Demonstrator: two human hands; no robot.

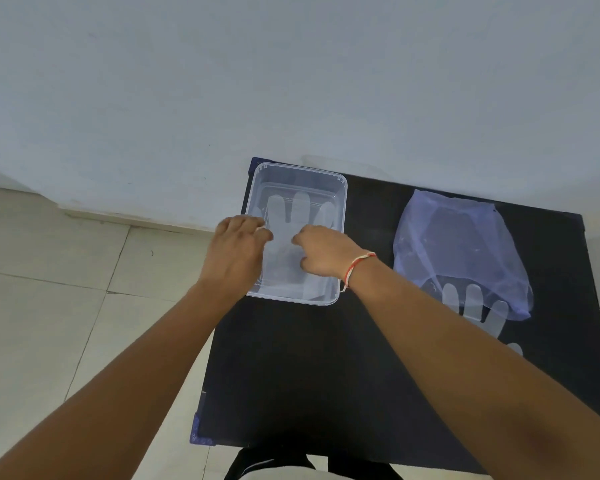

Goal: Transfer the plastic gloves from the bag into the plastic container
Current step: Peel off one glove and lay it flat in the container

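Note:
A clear plastic container (pixel 340 188) sits at the far left of the black table. A see-through plastic glove (pixel 300 209) lies flat inside it, fingers pointing away from me. My left hand (pixel 234 251) rests over the container's left rim, fingertips pinched on the glove's edge. Over the container's middle, my right hand (pixel 324 252) curls its fingers down onto the glove. A bluish plastic bag (pixel 465 244) lies to the right. More clear gloves (pixel 475 306) stick out of its near opening, fingers toward me.
The black table (pixel 309 368) stands against a pale wall, with tiled floor (pixel 49 289) to the left. A red and white thread band (pixel 355 268) circles my right wrist. The bag lies close to the table's right edge.

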